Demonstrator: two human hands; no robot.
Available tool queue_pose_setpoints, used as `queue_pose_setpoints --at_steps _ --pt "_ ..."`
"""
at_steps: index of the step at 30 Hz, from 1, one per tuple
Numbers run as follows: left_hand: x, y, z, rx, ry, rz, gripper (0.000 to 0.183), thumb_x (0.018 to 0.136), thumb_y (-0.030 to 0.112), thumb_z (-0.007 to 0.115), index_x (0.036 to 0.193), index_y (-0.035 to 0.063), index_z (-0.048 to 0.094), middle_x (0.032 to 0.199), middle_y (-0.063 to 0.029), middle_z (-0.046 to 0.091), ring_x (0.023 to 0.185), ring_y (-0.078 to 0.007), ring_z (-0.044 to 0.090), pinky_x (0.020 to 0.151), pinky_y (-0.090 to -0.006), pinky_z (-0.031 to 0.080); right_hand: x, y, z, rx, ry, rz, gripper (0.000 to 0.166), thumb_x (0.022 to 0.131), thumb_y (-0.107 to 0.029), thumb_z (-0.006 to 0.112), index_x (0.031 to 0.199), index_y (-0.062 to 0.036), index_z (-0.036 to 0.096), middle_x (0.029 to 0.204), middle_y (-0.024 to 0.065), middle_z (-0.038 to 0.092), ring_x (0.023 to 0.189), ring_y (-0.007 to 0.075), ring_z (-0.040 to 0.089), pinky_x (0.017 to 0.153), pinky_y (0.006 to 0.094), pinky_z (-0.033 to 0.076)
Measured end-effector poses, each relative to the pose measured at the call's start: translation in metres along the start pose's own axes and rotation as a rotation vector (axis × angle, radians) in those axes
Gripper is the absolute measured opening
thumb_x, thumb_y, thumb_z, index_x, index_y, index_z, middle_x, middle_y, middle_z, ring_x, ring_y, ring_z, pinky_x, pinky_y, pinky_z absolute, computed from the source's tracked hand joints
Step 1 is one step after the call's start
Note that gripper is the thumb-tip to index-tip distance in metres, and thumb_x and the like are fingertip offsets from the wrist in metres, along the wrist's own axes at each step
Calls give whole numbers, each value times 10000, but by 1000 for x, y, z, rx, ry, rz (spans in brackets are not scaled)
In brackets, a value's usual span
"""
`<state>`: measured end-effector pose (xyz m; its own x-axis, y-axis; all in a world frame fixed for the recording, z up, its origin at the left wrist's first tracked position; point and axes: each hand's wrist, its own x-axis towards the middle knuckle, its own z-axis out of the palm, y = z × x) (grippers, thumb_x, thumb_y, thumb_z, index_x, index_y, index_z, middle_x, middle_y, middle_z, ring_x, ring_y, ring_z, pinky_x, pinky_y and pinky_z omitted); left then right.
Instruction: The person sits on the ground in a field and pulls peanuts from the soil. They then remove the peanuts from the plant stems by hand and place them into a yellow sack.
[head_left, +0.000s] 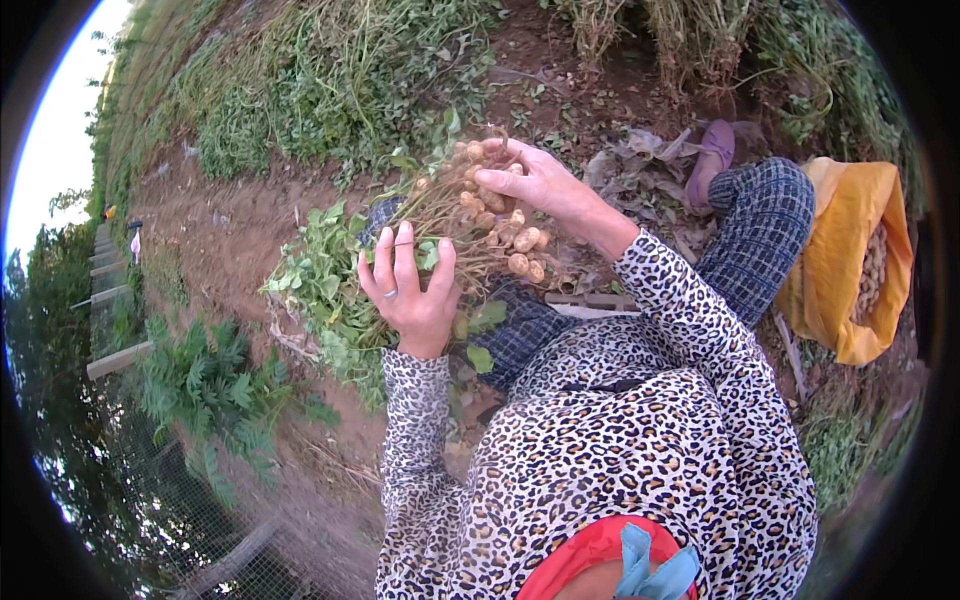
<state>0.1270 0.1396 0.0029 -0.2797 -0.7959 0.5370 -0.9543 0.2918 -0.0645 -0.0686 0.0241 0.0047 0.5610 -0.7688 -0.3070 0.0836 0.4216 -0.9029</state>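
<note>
A bundle of peanut plants (442, 214) lies across my lap, its leafy tops to the left and its roots with pale pods to the right. My left hand (412, 296), with a ring on one finger, lies over the stems and holds them; its thumb is hidden. At the root end, my right hand (544, 184) has its thumb and fingers around some peanut pods (491, 199), partly covered by the hand. More pods (527, 240) hang from the roots just below it.
An orange-yellow sack (832, 262) with peanuts (871, 274) inside stands at the right, beside my bent knee. Pulled plants (352, 82) lie along the top. Torn plastic film (637, 154) is on the soil near my purple shoe (712, 157). A wire-mesh fence (172, 510) runs at lower left.
</note>
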Motion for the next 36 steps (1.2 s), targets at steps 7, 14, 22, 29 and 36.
queue_pose_setpoints --at_steps 7,14,22,29,36 --pt "-1 -23 -4 -274 47 -122 425 767 215 614 1158 78 520 1201 -154 526 1138 -377 466 969 -524 344 -14 -6 -1 99 -167 -85 625 879 -338 597 1349 -1 362 1221 117 519 1125 177 487 906 318 445" --pt "19 -83 -34 -877 -159 -639 457 823 135 646 1223 -14 481 1121 -103 582 1003 -191 554 866 -308 446 -23 -8 8 129 -158 -141 527 877 -137 600 1326 21 372 985 52 575 893 99 540 762 242 460" --pt "74 -123 -29 -1104 -693 -690 529 877 192 589 1310 -40 395 1236 -102 527 1114 -168 497 958 -299 398 -36 16 17 311 -169 33 447 867 -100 599 1259 29 425 921 69 608 787 115 584 683 264 492" --pt "101 -123 -8 -833 -978 -551 688 879 340 602 1379 -36 315 1358 -176 438 1242 -249 431 1026 -327 344 -33 48 2 200 73 6 445 866 -98 598 1263 10 428 981 73 602 843 136 598 667 236 499" --pt "126 -125 2 -321 -1085 -140 617 855 347 623 1287 -51 433 1240 -236 528 1159 -323 518 968 -351 419 -38 48 26 130 7 -42 482 835 -124 657 1241 32 448 942 64 598 867 115 575 758 248 476"
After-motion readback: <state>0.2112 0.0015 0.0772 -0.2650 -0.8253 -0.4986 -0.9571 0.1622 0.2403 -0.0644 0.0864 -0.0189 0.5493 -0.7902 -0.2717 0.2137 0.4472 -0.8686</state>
